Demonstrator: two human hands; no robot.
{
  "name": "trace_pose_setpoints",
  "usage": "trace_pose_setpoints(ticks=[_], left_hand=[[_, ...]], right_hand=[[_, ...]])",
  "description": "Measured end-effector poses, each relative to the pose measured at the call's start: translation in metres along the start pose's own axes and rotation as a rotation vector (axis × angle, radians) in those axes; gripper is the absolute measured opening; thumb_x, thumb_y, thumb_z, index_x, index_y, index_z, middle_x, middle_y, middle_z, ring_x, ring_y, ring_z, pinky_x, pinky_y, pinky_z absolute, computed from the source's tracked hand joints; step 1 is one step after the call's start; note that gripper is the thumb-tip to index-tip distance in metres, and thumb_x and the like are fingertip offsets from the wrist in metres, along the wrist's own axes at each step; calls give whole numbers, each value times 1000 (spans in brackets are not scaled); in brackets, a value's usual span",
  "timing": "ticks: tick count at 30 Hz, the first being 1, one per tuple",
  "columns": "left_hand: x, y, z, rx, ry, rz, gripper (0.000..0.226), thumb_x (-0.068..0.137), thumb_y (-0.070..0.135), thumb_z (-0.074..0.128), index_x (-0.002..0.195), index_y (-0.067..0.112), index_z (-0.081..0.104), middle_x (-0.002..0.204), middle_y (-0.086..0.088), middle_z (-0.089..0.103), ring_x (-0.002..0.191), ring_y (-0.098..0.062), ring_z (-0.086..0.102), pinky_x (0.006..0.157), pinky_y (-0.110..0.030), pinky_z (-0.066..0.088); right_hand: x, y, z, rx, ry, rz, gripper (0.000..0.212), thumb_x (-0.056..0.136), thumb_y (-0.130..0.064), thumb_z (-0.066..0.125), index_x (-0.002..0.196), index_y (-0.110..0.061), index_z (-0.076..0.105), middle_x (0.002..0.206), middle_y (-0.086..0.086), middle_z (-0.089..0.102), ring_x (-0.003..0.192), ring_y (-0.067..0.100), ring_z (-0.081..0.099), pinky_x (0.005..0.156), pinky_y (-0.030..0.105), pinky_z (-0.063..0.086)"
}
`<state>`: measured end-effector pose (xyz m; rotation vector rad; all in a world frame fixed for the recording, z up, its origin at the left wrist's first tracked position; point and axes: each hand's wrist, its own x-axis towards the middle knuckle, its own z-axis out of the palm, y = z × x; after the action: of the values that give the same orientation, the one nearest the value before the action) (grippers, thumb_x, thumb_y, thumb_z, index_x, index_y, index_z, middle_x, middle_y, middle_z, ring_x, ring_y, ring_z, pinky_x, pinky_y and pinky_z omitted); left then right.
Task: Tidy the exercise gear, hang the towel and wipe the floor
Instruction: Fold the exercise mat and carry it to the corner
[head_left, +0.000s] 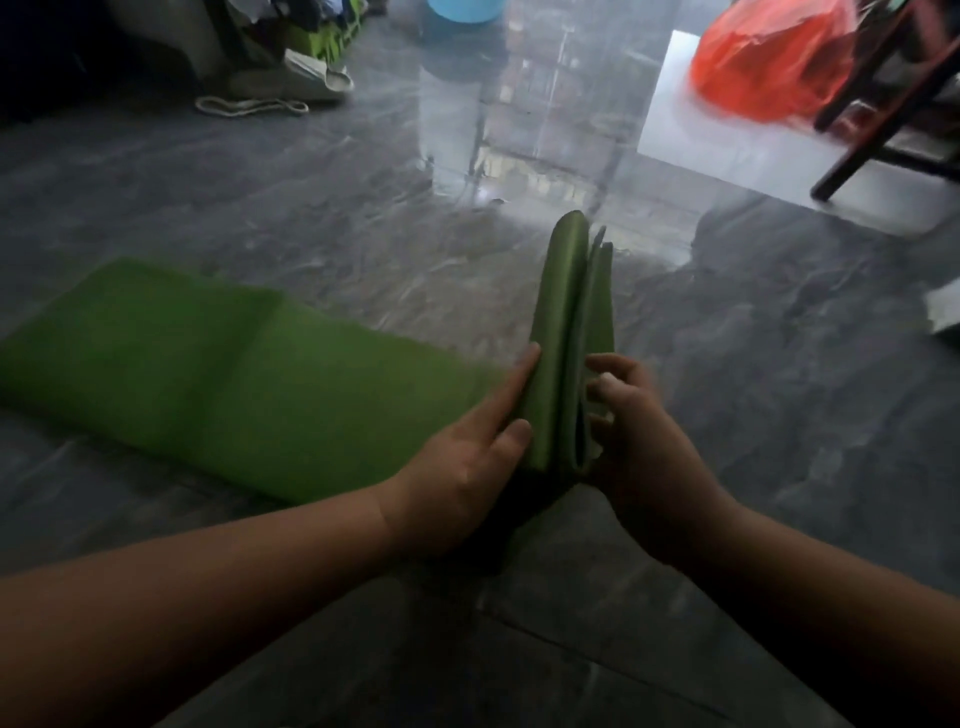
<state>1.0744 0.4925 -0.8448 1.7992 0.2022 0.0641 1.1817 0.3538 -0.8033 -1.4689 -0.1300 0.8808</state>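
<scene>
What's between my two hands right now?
In the head view, the folded-up end of the green mat stands between the left hand and the right hand.

green exercise mat (218, 364) lies flat on the floor — its right end folded upright in stacked layers.

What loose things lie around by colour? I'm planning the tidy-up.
Green: 1, the mat, pressed by left hand and gripped by right hand
Red: 1, plastic bag
White: 1, rope
Blue: 1, tub
Total: 4
</scene>
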Motion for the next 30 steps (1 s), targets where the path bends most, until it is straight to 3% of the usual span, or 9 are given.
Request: trace_pose_setpoints(ticks=[3,4,7,12,17,20,23,26,30], left_hand=[[2,15,37,125,-159,52,69,91,53,41,147,60,1,162,14,20,146,4,21,121,-26,21],[5,18,51,161,-213,72,72,90,53,43,145,62,-2,163,17,13,147,6,13,122,-26,17],[15,23,89,307,-343,112,77,87,56,45,144,63,-7,164,22,0,148,6,-1,124,-37,13],[37,27,168,640,-562,157,85,93,48,52,148,55,-13,160,27,-18,146,5,-19,121,-48,14],[45,-2,257,824,-671,244,91,92,47,54,153,41,-13,161,16,-26,147,-7,-26,118,-49,12],[47,-30,302,897,-736,225,89,92,41,54,154,42,-10,160,13,-27,148,-10,-25,118,-50,9],[50,-55,339,964,-781,190,84,93,43,54,154,43,-4,164,7,-18,150,-13,-19,118,-48,9],[54,-73,373,1023,-844,179,83,93,48,53,154,42,-3,166,5,-14,151,-15,-14,119,-47,9],[58,-88,409,1041,-908,163,81,94,48,52,154,43,-2,166,5,-12,152,-17,-11,118,-49,12]], right_hand=[[-16,-8,-41,-73,59,72,31,98,-40,50,126,-26,46,123,9,61,107,27,65,86,50,58],[-23,-9,-59,-108,88,87,33,97,-41,52,126,-26,44,122,8,60,105,25,66,86,47,58],[-43,-3,-107,-157,125,133,40,94,-32,60,128,-27,39,119,6,60,98,21,69,72,33,59],[-70,29,-196,-60,249,168,47,88,-23,66,130,-24,45,118,12,65,99,29,69,73,40,59],[-86,82,-275,13,439,135,30,88,-13,58,117,-21,57,108,15,71,94,32,71,78,45,60],[-94,125,-314,-59,526,179,32,88,-15,59,120,-15,58,109,15,70,96,31,70,81,46,59],[-95,166,-342,-163,605,253,27,84,-24,61,110,-20,63,104,9,71,96,27,69,84,44,58],[-94,206,-366,-157,677,327,19,87,-16,58,104,-20,66,101,10,72,97,31,69,86,46,58],[-96,245,-399,-189,703,398,34,76,-26,58,108,-18,68,103,11,73,94,29,69,87,49,57]])
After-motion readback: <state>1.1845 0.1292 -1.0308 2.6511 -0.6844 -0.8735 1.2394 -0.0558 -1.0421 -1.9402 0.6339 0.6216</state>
